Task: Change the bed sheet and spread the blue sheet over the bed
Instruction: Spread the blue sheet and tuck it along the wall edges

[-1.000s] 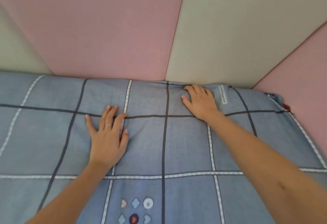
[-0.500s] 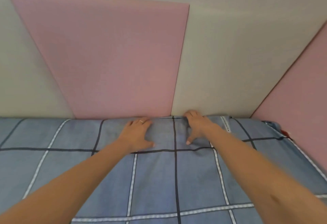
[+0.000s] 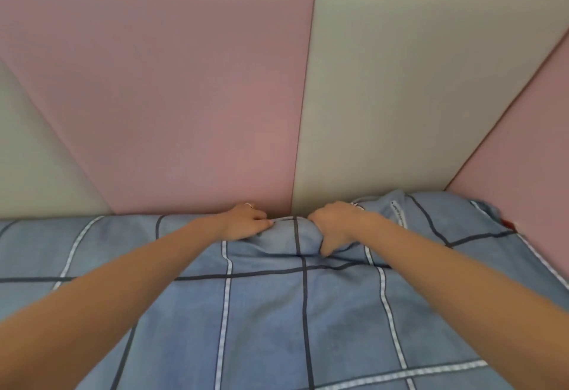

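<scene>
A blue sheet [image 3: 264,306] with dark and white grid lines covers the bed across the lower half of the head view. At its far edge, against the wall, my left hand [image 3: 243,221] grips a bunched fold of the sheet with curled fingers; a ring shows on one finger. Close to its right, my right hand [image 3: 334,224] also grips the raised fabric, thumb pointing down. Between the two hands the sheet stands up in a hump. A white label [image 3: 397,212] lies on the sheet just right of my right hand.
Padded wall panels rise right behind the bed: a pink panel [image 3: 184,97], a cream panel [image 3: 415,97], and another pink panel [image 3: 529,149] along the right side. A small red tag [image 3: 507,223] shows at the bed's far right corner.
Both hands went from lying flat on the sheet to the far edge by the wall, and now grip the fabric, which has bunched up between them. The view has tilted upward.
</scene>
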Tool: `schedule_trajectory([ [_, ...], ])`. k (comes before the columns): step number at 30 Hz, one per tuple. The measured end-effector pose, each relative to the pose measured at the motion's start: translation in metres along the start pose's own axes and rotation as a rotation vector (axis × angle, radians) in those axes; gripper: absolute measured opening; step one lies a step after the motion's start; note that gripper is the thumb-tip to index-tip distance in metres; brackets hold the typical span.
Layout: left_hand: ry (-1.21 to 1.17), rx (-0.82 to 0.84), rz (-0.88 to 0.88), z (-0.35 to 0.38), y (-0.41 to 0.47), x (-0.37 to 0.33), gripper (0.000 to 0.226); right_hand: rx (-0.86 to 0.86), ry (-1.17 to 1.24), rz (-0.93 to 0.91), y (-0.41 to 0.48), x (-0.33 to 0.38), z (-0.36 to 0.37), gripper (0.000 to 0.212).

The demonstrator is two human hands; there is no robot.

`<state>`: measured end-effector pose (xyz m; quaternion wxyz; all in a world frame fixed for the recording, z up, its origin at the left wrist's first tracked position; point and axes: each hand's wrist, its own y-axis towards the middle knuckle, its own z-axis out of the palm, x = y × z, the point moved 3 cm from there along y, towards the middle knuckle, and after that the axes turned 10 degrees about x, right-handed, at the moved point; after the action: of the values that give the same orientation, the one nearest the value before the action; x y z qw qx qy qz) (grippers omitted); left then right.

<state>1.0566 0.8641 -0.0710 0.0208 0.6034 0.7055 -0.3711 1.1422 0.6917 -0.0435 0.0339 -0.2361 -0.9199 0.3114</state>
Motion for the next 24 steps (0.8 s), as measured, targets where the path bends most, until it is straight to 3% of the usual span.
schedule_trajectory([
  [3, -0.064, 0.086, 0.065, -0.004, -0.017, -0.003, 0.036, -0.292, -0.158, 0.015, -0.034, 0.025, 0.01, 0.046],
  [5, -0.049, 0.078, 0.125, -0.008, -0.033, -0.011, 0.04, -0.353, -0.102, -0.001, -0.06, 0.032, 0.017, 0.056],
  [7, 0.062, 0.048, 0.159, -0.007, -0.054, -0.023, 0.028, -0.234, 0.092, -0.04, -0.089, 0.03, 0.005, 0.07],
  [11, 0.123, -0.01, 0.211, -0.004, -0.091, -0.034, 0.034, 0.067, 0.3, -0.078, -0.102, 0.019, -0.032, 0.061],
  [16, 0.149, 0.002, 0.159, -0.011, -0.093, -0.035, 0.029, 0.168, 0.553, -0.091, -0.078, 0.003, -0.044, 0.04],
  [20, -0.054, -0.068, 0.155, -0.018, -0.071, -0.024, 0.03, 0.302, 0.903, 0.053, -0.071, -0.006, -0.033, 0.06],
  [24, -0.081, -0.163, 0.119, -0.02, -0.047, -0.025, 0.028, 0.471, 0.879, 0.073, -0.062, 0.001, -0.024, 0.053],
])
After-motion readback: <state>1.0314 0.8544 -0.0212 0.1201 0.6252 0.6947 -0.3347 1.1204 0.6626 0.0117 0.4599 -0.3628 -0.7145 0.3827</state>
